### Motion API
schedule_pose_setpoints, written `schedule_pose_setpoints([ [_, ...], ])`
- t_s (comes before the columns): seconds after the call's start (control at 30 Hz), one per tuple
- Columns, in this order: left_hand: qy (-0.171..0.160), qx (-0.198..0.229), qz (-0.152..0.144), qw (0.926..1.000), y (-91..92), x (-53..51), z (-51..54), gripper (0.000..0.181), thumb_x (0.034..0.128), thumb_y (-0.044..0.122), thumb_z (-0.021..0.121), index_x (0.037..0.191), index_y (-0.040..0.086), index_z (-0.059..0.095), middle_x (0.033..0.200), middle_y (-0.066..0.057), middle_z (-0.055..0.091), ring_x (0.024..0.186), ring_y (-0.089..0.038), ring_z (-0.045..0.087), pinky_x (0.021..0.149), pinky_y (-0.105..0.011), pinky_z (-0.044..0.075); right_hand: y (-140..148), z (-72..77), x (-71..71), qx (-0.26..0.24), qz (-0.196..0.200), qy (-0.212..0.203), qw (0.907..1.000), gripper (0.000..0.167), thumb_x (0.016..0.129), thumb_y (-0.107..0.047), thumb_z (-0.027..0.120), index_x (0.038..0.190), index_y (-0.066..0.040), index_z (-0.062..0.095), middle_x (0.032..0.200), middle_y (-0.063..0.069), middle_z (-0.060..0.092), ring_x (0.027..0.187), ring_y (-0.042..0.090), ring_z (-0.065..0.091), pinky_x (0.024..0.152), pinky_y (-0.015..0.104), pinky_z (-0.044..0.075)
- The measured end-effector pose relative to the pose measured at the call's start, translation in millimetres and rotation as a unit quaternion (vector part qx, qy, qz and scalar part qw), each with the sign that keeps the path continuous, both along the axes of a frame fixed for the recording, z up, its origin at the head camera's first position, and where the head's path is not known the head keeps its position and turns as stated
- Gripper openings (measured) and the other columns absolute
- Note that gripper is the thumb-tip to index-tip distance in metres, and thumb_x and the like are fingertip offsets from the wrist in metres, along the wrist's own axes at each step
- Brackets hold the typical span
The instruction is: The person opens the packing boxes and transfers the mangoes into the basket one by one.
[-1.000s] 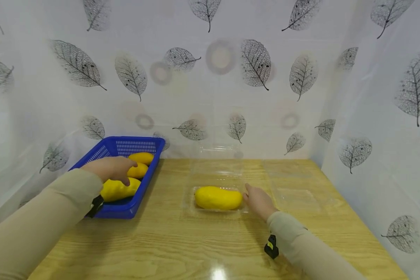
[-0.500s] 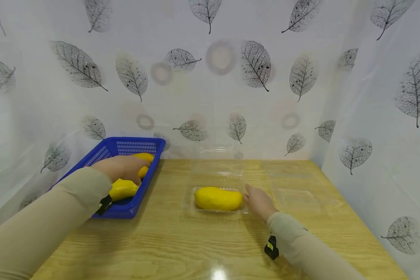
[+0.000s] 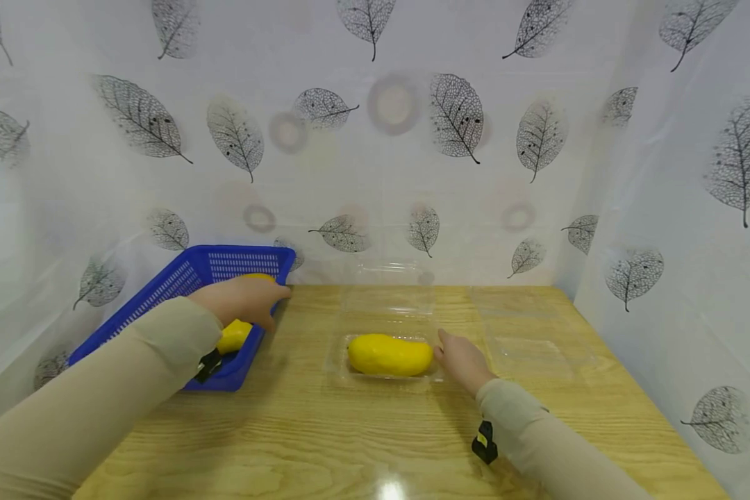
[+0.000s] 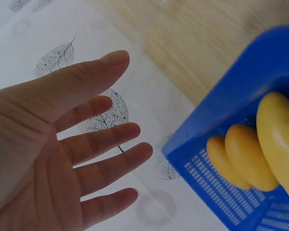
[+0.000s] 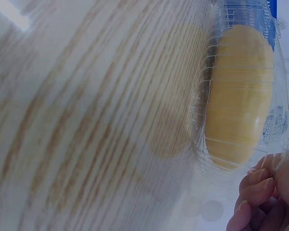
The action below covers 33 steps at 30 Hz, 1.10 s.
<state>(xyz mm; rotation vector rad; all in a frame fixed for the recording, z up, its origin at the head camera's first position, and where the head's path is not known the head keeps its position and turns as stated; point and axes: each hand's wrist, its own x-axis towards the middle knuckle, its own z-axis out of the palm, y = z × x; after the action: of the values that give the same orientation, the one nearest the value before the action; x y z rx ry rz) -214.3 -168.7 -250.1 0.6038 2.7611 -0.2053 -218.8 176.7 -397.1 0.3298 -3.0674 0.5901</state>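
Observation:
My left hand [image 3: 244, 300] is over the right side of the blue basket [image 3: 250, 364], fingers spread and nothing held. The left wrist view shows its bare palm, apart from several yellow mangoes [image 4: 248, 156] lying in the basket [image 4: 279, 53]. A large yellow mango [image 3: 390, 355] lies in the base of a clear plastic clamshell box [image 3: 342, 371], whose lid stands raised at the back. My right hand [image 3: 464, 361] pinches the right edge of this box between thumb and curled fingers. In the right wrist view the mango [image 5: 241, 96] shows through the box's ribbed wall.
Another clear plastic box [image 3: 534, 354] lies open on the wooden table [image 3: 325, 437], to the right. White curtains [image 3: 381, 167] with a leaf print close off the back and both sides.
My left hand has moved right across the basket, from over the mangoes to its right rim, still holding nothing. The right hand and the box stay in place.

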Motion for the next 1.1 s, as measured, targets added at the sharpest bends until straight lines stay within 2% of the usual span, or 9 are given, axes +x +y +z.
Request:
schedule_pose_setpoints([
  [0.17, -0.006, 0.017, -0.011, 0.9998, 9.2, -0.8, -1.7, 0.066, 0.0806, 0.017, 0.071, 0.137, 0.000, 0.042, 0.134, -0.020, 0.048, 0.122, -0.038, 0.043, 0.099, -0.050, 0.037, 0.1, -0.6, -0.2, 0.012, 0.002, 0.006, 0.9999, 0.045, 0.094, -0.013, 0.052, 0.132, 0.010, 0.043, 0.125, 0.028, 0.053, 0.066, 0.021, 0.051, 0.064, 0.036, 0.046],
  [0.43, -0.021, 0.054, -0.008, 0.9983, 24.7, -5.3, -9.2, 0.065, 0.0809, 0.016, 0.072, 0.137, 0.002, 0.043, 0.137, -0.017, 0.045, 0.126, -0.036, 0.040, 0.103, -0.048, 0.032, 0.0, -0.2, 0.0, 0.007, -0.003, -0.001, 1.0000, 0.046, 0.094, -0.013, 0.051, 0.133, 0.010, 0.042, 0.126, 0.027, 0.052, 0.060, 0.019, 0.047, 0.062, 0.034, 0.044],
  [0.67, -0.019, 0.021, -0.029, 0.9992, 43.2, -6.4, -11.0, 0.064, 0.0806, 0.019, 0.072, 0.136, 0.001, 0.044, 0.135, -0.017, 0.047, 0.123, -0.036, 0.044, 0.101, -0.048, 0.034, 0.3, -1.1, 0.2, 0.013, -0.001, -0.001, 0.9999, 0.046, 0.094, -0.013, 0.051, 0.133, 0.009, 0.042, 0.124, 0.027, 0.053, 0.061, 0.019, 0.048, 0.060, 0.034, 0.043],
  [0.9, -0.024, 0.016, -0.047, 0.9985, 56.5, -8.8, -16.7, 0.064, 0.0800, 0.020, 0.073, 0.135, 0.003, 0.045, 0.132, -0.015, 0.051, 0.120, -0.032, 0.048, 0.100, -0.044, 0.037, -0.8, 0.4, 0.5, 0.017, 0.002, 0.007, 0.9998, 0.045, 0.094, -0.012, 0.053, 0.133, 0.009, 0.043, 0.121, 0.027, 0.055, 0.067, 0.021, 0.051, 0.064, 0.036, 0.046],
  [1.1, -0.025, 0.008, -0.061, 0.9978, 68.4, -9.1, -22.2, 0.065, 0.0796, 0.020, 0.074, 0.135, 0.003, 0.046, 0.133, -0.013, 0.050, 0.120, -0.031, 0.048, 0.101, -0.042, 0.037, -0.4, 0.2, 0.7, 0.021, 0.004, 0.009, 0.9997, 0.044, 0.094, -0.012, 0.053, 0.132, 0.009, 0.044, 0.119, 0.027, 0.057, 0.063, 0.019, 0.050, 0.063, 0.035, 0.046],
])
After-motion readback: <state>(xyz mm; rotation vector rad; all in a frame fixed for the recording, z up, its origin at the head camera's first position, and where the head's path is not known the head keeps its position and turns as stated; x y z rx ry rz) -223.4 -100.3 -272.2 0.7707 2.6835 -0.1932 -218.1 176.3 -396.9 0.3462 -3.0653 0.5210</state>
